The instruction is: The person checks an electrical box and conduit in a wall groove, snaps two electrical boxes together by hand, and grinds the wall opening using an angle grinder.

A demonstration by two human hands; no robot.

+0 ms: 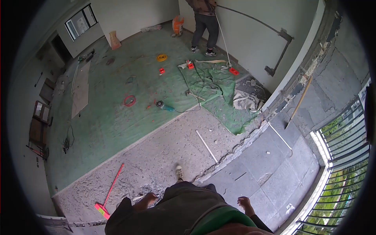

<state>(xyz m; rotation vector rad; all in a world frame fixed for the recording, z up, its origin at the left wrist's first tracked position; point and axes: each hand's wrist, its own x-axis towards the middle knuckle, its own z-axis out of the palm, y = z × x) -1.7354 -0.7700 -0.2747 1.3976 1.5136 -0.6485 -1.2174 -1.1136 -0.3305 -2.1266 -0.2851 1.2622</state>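
Observation:
My left hand hangs low beside my dark jacket, above rubble on the rough concrete, and its fingers are too small to make out. On the other side, my right hand hangs over the grey tiles with its fingers curled; whether it holds anything is hard to see. A red broom lies on the concrete left of my left hand. One of my shoes shows below my body. Farther ahead, a white pipe lies on the concrete.
A co-worker stands by the far wall. An angle grinder and a hammer lie on the green floor covering. A long-handled tool leans at the right, near a railing.

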